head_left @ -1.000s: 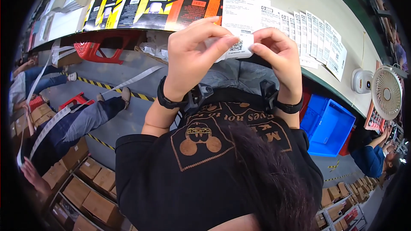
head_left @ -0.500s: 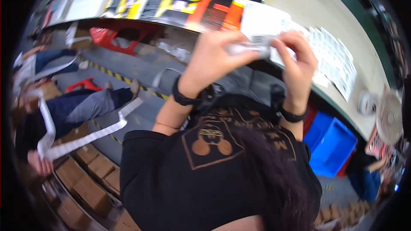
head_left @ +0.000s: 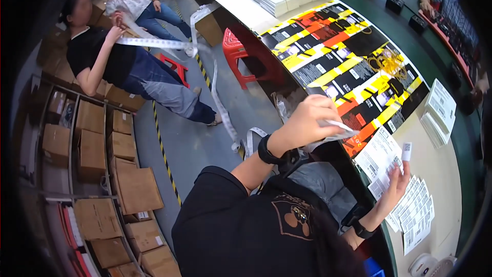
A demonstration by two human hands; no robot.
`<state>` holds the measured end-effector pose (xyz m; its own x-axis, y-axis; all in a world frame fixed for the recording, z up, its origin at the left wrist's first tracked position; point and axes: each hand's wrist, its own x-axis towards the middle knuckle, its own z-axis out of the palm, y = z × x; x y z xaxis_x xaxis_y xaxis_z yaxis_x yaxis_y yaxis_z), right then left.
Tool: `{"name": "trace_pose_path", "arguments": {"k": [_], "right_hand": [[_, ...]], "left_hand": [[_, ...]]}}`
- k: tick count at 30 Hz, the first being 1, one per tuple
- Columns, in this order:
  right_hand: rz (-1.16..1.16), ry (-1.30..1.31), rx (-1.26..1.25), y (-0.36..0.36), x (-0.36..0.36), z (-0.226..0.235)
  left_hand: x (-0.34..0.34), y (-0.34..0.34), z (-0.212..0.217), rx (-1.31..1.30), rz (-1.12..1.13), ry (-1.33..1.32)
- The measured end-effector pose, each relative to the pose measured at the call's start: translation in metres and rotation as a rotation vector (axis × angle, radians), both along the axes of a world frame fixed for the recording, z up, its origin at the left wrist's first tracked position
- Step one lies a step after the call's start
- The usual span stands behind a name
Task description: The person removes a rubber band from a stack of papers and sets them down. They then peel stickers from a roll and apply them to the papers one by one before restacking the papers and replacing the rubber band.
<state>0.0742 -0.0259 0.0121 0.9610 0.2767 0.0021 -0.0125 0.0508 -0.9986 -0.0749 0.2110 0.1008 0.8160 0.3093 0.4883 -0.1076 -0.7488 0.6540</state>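
My left hand (head_left: 307, 123), with a black band on its wrist, is raised and pinches a crumpled white paper strip (head_left: 335, 132). My right hand (head_left: 394, 190) is lower and to the right, above the beige table (head_left: 446, 174). A small white label (head_left: 406, 150) sticks up from its fingertips. Beside and below that hand lie sheets of printed white labels (head_left: 416, 210). Rows of flat black, yellow and red packages (head_left: 333, 46) cover the table beyond my left hand.
Stacks of white sheets (head_left: 441, 107) and yellow rubber bands (head_left: 392, 64) lie on the table. A red stool (head_left: 241, 56) stands on the floor. Two seated people are at the left, one (head_left: 102, 61) holding a long white strip (head_left: 154, 43). Cardboard boxes (head_left: 102, 149) fill shelves at the left.
My hands were together on a white label sheet. They have come apart: the right one has dropped to the right with a small label, the left keeps the strip. The view has swung.
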Motion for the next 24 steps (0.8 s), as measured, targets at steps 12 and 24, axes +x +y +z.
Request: {"name": "trace_pose_path", "arguments": {"k": [12,24], "right_hand": [[-0.028,-0.050,0.066,0.005,-0.001,-0.029],[-0.092,-0.001,-0.039,0.005,0.001,-0.017]], "left_hand": [[-0.019,0.018,0.013,-0.048,0.255,-0.179],[0.000,0.018,-0.014,-0.181,0.142,-0.025]]}}
